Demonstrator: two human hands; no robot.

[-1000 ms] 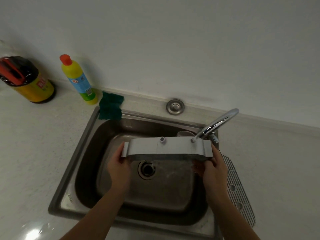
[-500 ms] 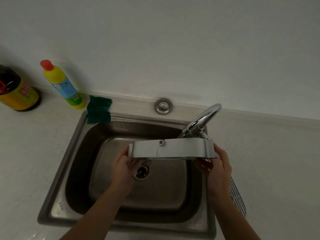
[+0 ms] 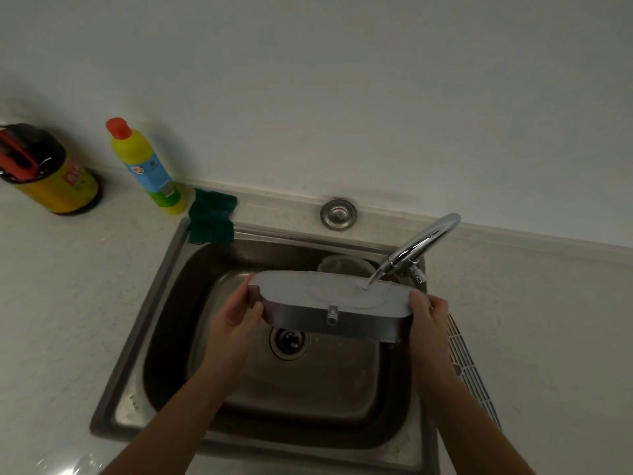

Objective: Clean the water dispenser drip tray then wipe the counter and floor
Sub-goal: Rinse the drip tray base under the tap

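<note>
A pale counter [image 3: 68, 303] with a steel sink [image 3: 164, 303] is shown below a plain wall. The drip tray [image 3: 329, 293] is held over the basin, its ends clamped by the curled fingers of the left hand [image 3: 233, 320] and right hand [image 3: 428, 323]. Water from the faucet [image 3: 424, 241] is received on its right part. The tray is best tilted toward the drain, so that runoff is kept inside the sink.

home kitchen, steel sink [image 3: 164, 303], tap [image 3: 424, 240], dish soap btl [image 3: 147, 166]

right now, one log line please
step: rinse drip tray | left hand: grips left end | right hand: grips right end | faucet: running onto tray
</note>
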